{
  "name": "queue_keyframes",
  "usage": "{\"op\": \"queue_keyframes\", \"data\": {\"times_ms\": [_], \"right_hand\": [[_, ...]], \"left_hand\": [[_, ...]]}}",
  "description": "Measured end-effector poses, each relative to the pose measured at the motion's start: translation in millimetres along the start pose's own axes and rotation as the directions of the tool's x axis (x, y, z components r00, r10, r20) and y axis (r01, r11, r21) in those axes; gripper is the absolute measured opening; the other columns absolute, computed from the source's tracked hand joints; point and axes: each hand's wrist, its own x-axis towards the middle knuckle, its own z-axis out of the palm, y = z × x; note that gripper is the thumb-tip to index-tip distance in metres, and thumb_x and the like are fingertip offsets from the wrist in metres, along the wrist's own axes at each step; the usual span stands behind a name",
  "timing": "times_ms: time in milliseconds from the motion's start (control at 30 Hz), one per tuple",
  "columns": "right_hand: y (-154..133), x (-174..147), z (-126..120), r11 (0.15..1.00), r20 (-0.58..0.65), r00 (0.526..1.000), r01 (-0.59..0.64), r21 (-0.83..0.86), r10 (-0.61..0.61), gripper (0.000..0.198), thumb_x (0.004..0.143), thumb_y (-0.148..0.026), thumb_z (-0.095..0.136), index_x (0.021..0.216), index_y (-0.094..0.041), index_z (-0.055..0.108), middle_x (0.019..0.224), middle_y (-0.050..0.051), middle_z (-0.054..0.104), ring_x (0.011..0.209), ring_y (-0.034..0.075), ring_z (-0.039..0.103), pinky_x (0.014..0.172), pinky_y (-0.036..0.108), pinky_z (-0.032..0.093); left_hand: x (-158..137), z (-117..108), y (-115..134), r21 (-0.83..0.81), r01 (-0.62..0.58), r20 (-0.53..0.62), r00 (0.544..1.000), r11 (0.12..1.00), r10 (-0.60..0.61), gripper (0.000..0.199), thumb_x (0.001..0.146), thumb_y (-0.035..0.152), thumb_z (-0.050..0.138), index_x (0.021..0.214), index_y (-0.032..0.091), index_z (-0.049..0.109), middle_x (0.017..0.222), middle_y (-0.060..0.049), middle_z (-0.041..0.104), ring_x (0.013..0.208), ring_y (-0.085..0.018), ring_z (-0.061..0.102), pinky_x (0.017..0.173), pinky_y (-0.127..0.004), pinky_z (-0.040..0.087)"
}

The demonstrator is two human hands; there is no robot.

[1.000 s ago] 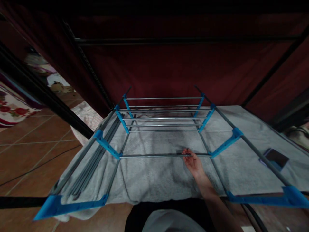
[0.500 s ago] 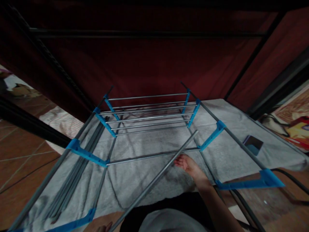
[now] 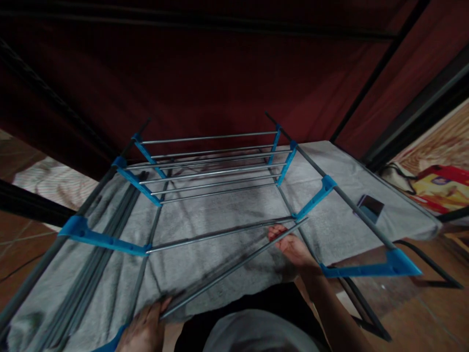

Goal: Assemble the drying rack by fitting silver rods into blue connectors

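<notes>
A thin grey metal tube (image 3: pixel 234 268) slants across in front of me, its far end raised to the right. My left hand (image 3: pixel 144 325) holds the near end between thumb and fingers. Palm up, my right hand (image 3: pixel 293 248) has its fingers curled under and around the tube near the far end. Just beyond lies a rack frame of grey tubes with blue plastic brackets; the right bracket (image 3: pixel 314 199) and left bracket (image 3: pixel 106 238) are joined by a crossbar (image 3: pixel 216 235). Several crossbars span the blue brackets farther back.
Loose grey tubes (image 3: pixel 100 264) lie in a bundle at left on the grey blanket (image 3: pixel 220 208). A dark flat object (image 3: pixel 370 208) rests at right. Black bent tubes (image 3: pixel 366 305) stand near a blue bracket (image 3: pixel 399 264). Dark red fabric (image 3: pixel 220 88) closes off the back.
The tube has turned flatter, its far end moving right and down toward the right bracket. My left hand has come up into view with the near end, and my right fingers have curled in.
</notes>
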Motion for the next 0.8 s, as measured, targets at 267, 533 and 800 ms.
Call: {"op": "queue_keyframes", "data": {"times_ms": [267, 533, 800], "right_hand": [[-2, 0, -11, 0.999, -0.035, 0.998, -0.052, 0.003, 0.053, 0.019, 0.072, -0.023, 0.086, 0.081, -0.026, 0.07, 0.091, 0.008, 0.079, 0.086, 0.024, 0.079, 0.082, 0.037, 0.066], [6, 8, -10, 0.997, -0.032, 0.999, -0.027, -0.079, 0.025, 0.025, 0.076, -0.035, 0.09, 0.085, -0.021, 0.071, 0.089, 0.006, 0.081, 0.09, 0.021, 0.079, 0.082, 0.031, 0.066], [12, 15, -11, 0.997, -0.028, 1.0, 0.009, -0.079, -0.011, 0.027, 0.077, -0.038, 0.09, 0.086, -0.023, 0.069, 0.088, 0.002, 0.079, 0.091, 0.019, 0.078, 0.082, 0.032, 0.066]], "left_hand": [[43, -15, 4, 0.079, -0.035, -0.073, 0.997, 0.996, 0.04, 0.041, 0.098, 0.03, 0.038, 0.119, 0.019, 0.072, 0.114, -0.013, 0.073, 0.109, -0.033, 0.063, 0.094, -0.046, 0.043], [86, -12, 14, -0.141, -0.238, -0.058, 0.971, 0.961, 0.232, 0.041, 0.097, 0.036, 0.042, 0.12, 0.018, 0.072, 0.116, -0.012, 0.075, 0.113, -0.029, 0.066, 0.102, -0.041, 0.048], [100, -10, 44, -0.197, -0.458, -0.213, 0.883, 0.867, 0.418, 0.045, 0.103, 0.053, 0.044, 0.11, 0.022, 0.074, 0.103, -0.007, 0.077, 0.099, -0.024, 0.071, 0.095, -0.037, 0.052]]}}
